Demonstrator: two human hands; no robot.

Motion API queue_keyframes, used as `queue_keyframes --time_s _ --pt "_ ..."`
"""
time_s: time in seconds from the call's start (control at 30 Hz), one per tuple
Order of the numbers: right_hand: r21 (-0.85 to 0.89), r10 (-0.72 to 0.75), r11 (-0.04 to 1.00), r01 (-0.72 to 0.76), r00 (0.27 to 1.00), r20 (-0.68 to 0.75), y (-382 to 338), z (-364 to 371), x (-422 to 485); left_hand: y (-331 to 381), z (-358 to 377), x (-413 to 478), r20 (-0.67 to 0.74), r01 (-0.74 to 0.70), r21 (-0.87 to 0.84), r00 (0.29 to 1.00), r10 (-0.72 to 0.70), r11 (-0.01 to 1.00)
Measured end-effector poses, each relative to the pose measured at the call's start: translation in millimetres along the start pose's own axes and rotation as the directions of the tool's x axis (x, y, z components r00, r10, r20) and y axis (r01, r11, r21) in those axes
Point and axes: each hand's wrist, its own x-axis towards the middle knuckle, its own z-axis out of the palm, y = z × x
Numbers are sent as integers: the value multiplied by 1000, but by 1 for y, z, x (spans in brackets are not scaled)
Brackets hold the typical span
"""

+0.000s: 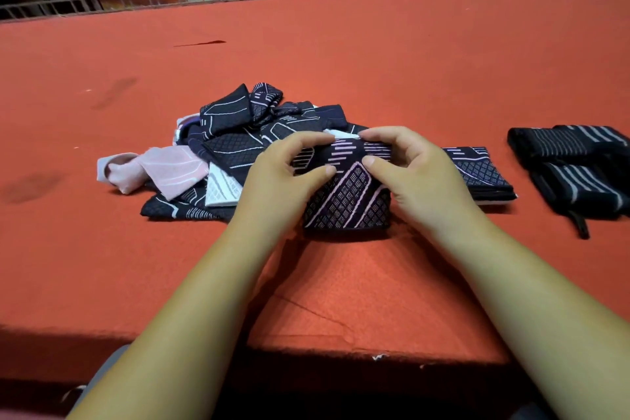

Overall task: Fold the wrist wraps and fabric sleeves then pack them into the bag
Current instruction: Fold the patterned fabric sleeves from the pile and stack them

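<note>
Left hand [283, 167] and right hand [416, 174] pinch the far edge of a dark patterned fabric sleeve [347, 201] on a red table [375, 44]. Unfolded sleeves [231, 133] are heaped left of the grip, with a folded stack [484, 170] just right and wrist wraps [579, 170] beyond. The edges should be squared before creasing.

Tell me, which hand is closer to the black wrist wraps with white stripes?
Right. The right hand pinches the dark patterned fabric sleeve on the side toward the black white-striped wrist wraps, apart from them; the left hand pinches the sleeve's opposite side, farther away.
</note>
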Motion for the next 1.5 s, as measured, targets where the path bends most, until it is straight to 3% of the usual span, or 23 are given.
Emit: queue_keyframes --time_s 0.6,0.83,0.97,1.07,1.2,1.5 --pt "-291 -184 942 166 982 -36 4 2 -1 2 2 -2 -180 51 5 982 -50 999" --pt "-380 -250 898 221 968 -28 3 3 -4 3 0 -3 -227 7 102 974 17 995" --pt "-288 -159 947 143 987 -32 1 1 -4 -2 -6 1 -153 -29 179 987 57 983" --pt "-102 -29 994 32 999 24 1 -1 -4 -4 -7 1 -46 27 -8 999 -27 1000" --pt "80 55 995 -59 997 56 7 5 -3 -4 1 -1 -45 105 -156 993 -113 982" --pt "-222 190 951 -214 974 -125 8 9 -1 -13 20 3 -53 265 -187 959 -279 946"
